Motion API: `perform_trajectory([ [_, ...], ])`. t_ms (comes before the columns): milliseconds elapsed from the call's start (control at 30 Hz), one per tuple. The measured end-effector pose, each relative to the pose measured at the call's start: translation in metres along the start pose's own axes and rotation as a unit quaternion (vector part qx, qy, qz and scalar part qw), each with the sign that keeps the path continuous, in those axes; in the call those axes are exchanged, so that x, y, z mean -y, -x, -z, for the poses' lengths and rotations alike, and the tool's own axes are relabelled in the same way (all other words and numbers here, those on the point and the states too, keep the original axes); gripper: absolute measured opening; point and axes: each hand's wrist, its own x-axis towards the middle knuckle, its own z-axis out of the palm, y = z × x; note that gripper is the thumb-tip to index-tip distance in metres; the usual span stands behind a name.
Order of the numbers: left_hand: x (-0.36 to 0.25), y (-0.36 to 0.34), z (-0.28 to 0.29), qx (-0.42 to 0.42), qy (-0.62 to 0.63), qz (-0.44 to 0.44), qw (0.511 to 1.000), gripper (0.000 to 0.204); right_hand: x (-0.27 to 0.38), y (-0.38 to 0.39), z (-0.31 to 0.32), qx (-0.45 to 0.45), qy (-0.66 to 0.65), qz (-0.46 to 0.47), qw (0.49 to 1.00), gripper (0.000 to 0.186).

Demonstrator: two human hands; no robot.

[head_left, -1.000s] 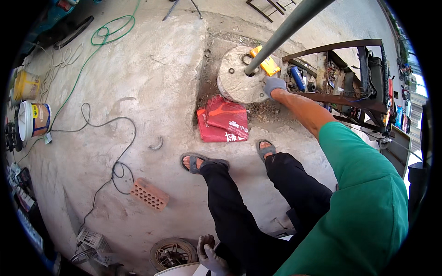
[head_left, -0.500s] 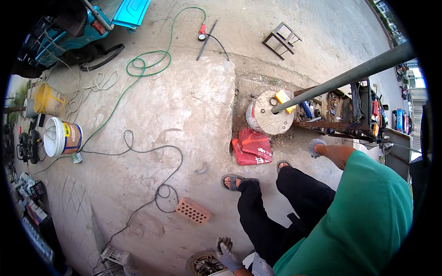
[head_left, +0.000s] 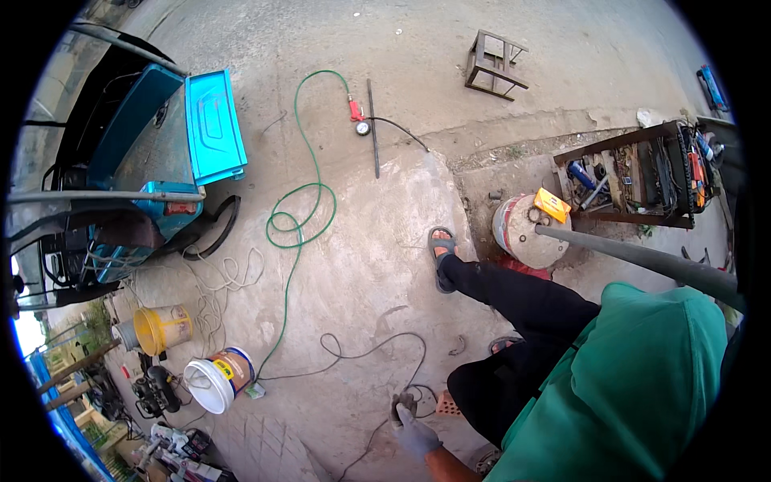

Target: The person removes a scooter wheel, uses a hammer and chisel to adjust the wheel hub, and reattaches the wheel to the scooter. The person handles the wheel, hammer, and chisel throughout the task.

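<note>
My left hand (head_left: pixel 414 428), in a grey work glove with a dark, dirty palm, hangs low at the lower middle, in front of my bent knee. Its fingers are loosely curled and apart from the thumb, and I see nothing held in it. Nearest to it, beyond and below, are a thin dark cable (head_left: pixel 377 341) on the ground and a red perforated brick (head_left: pixel 448 404), partly hidden by my leg. My right hand does not show; the green top covers that side. One sandalled foot (head_left: pixel 441 245) is set forward on the concrete.
A grey pole (head_left: pixel 634 253) rises from a round drum (head_left: pixel 514 229) with a yellow box (head_left: pixel 552 205) on it. Beyond stand a tool cart (head_left: pixel 626 173) and a metal stool frame (head_left: pixel 494 68). A green hose (head_left: pixel 317 153), white bucket (head_left: pixel 213 386) and blue three-wheeler (head_left: pixel 144 136) lie left.
I have stepped, one foot now further forward, and the view has turned. My left hand has moved forward from beside the wheel. My right hand has gone out of sight.
</note>
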Motion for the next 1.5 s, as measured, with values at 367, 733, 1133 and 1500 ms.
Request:
perform_trajectory([
  [367, -0.093, -0.314, -0.331, 0.337, -0.184, 0.015, 0.923, 0.028, 0.111, 0.083, -0.082, 0.053, -0.202, 0.009, 0.978, 0.04],
  [733, 0.068, -0.67, -0.602, 0.38, -0.505, -0.109, 0.767, 0.041, 0.211, 0.107, -0.104, 0.084, -0.295, -0.012, 0.952, 0.04],
  [1133, 0.083, -0.754, -0.72, 0.268, -0.709, -0.218, 0.615, 0.048, 0.257, 0.128, -0.144, 0.12, -0.368, -0.036, 0.921, 0.039],
  [1500, -0.061, -0.434, -0.526, 0.423, -0.353, 0.205, 0.809, 0.016, 0.269, 0.233, -0.22, 0.085, -0.453, -0.032, 0.887, 0.039],
])
